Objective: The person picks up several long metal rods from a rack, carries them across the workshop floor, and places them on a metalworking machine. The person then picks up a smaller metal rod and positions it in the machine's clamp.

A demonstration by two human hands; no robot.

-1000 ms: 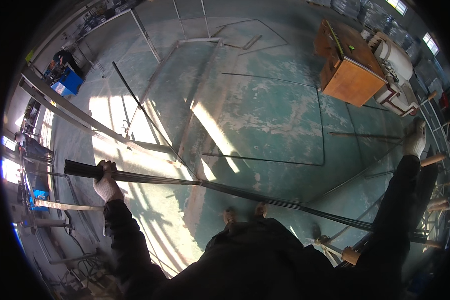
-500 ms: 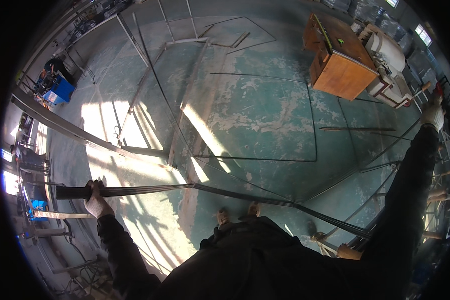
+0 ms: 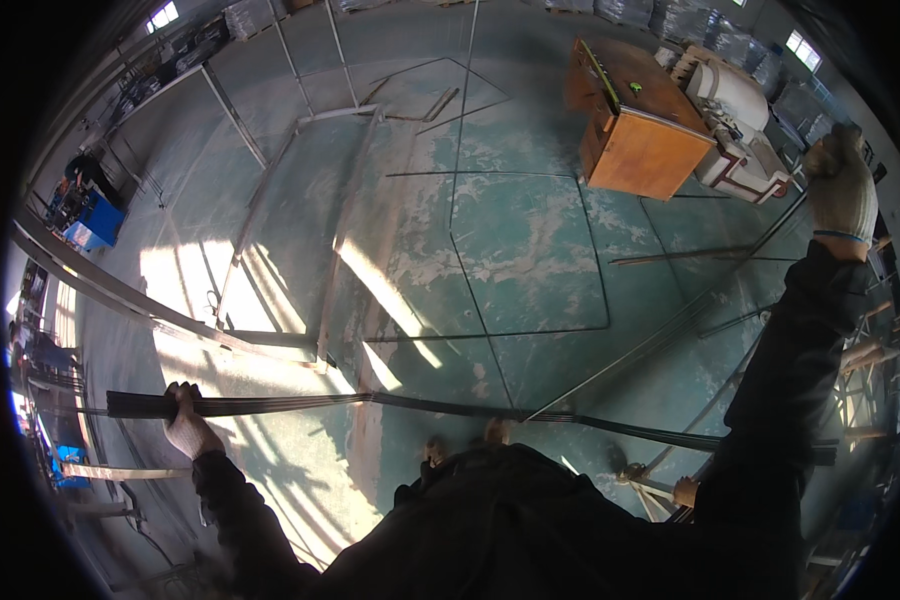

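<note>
My left hand [image 3: 188, 424], in a pale knitted glove with dark fingertips, is closed around a bundle of thin dark metal rods [image 3: 290, 405] near its left end. The bundle crosses in front of my body at waist height, bends slightly and passes behind my right arm. My right hand [image 3: 842, 200], gloved too, is raised far out to the right with its fingers curled. A thin bent metal rod [image 3: 660, 335] slopes from the bundle up to this hand, which seems to grip it. Another long thin length [image 3: 453, 200] rises from the same spot near the bundle across the view.
Bent rod frames [image 3: 605, 270] lie on the worn green floor [image 3: 520, 235]. A wooden desk [image 3: 640, 140] and a pale armchair [image 3: 735, 130] stand far right. Metal frames [image 3: 320, 300] are at left, beyond them a blue machine [image 3: 97, 222] with a person bending. Wooden racking [image 3: 865, 375] stands right.
The long thin rod across the view has swung from slanting left to nearly upright. My right hand has moved higher and slightly left; the left hand keeps its hold on the bundle. The view shifted.
</note>
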